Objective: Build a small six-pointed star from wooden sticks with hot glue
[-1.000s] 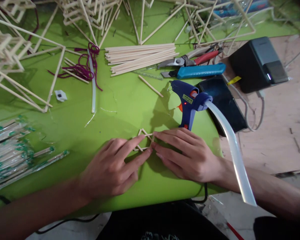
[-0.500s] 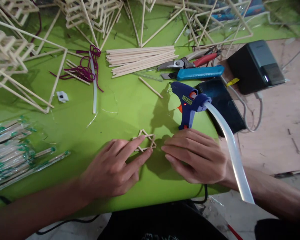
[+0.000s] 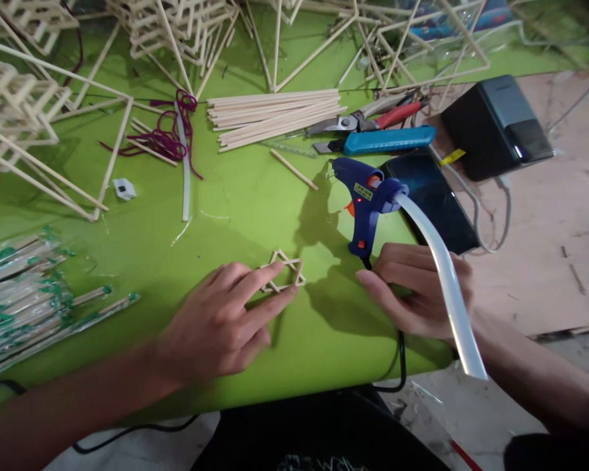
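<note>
On the green table lies a small star-shaped frame of wooden sticks (image 3: 298, 273). My left hand (image 3: 226, 320) rests two outstretched fingertips on this frame, its fingers apart. A blue glue gun (image 3: 366, 212) stands to the right of the frame, with a long clear glue stick (image 3: 444, 275) curving out of its back. Just below the gun's handle is my right hand (image 3: 417, 288), beside the black cable. Its fingers are curled and the thumb points left; whether they hold the cable is hidden.
Behind lie a bundle of wooden sticks (image 3: 275, 114), pliers (image 3: 397, 118), a blue cutter (image 3: 390, 140) and purple string (image 3: 164, 140). Wrapped sticks (image 3: 24, 301) are at left. A phone (image 3: 434, 196) and black box (image 3: 495, 127) sit right; stick structures (image 3: 19, 104) stand behind.
My right hand has moved right, away from the star frame, and its fingers have curled with the thumb apart. My left hand stays on the frame.
</note>
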The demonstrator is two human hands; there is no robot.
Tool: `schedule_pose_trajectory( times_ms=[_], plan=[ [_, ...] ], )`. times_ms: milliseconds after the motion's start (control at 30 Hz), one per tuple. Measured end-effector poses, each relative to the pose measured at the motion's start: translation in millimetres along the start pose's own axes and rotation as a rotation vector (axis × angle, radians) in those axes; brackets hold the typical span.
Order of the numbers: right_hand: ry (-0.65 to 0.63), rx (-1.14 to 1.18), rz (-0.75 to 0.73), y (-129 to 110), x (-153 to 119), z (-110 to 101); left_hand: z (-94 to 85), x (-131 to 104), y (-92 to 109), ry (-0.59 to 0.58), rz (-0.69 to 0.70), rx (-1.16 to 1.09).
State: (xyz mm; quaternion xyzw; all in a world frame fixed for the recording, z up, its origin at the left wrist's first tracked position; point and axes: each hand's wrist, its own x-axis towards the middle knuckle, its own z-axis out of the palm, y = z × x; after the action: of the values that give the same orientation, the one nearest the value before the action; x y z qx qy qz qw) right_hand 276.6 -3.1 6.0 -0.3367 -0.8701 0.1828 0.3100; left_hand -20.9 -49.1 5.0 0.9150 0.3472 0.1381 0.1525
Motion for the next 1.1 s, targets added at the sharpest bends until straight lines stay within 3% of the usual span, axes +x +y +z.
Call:
schedule_pose_trajectory(
  times_ms=[200, 400, 567, 767, 933, 1100],
  plan=[
    [0.113, -0.05, 0.228, -2, 8, -8, -1.7, 2, -3, -0.008, 0.025, 0.01],
    [0.171, -0.058, 0.286, -2, 6, -4, -0.6, 2, -4, 0.006, 0.045, 0.052],
    [0.132, -0.044, 0.178, -1, 6, -2, 0.7, 1, -5, 0.026, 0.059, 0.065],
    [-0.068, -0.188, -0.337, -10, 5, 7, 0.9, 1, -5, 0.021, 0.066, 0.099],
    [-0.262, -0.251, -0.332, -18, 7, 16, -1.1, 1, -2, 0.02, 0.074, 0.124],
    [-0.306, -0.198, -0.31, -14, 8, 18, -1.6, 2, -3, 0.024, 0.079, 0.115]
  ],
)
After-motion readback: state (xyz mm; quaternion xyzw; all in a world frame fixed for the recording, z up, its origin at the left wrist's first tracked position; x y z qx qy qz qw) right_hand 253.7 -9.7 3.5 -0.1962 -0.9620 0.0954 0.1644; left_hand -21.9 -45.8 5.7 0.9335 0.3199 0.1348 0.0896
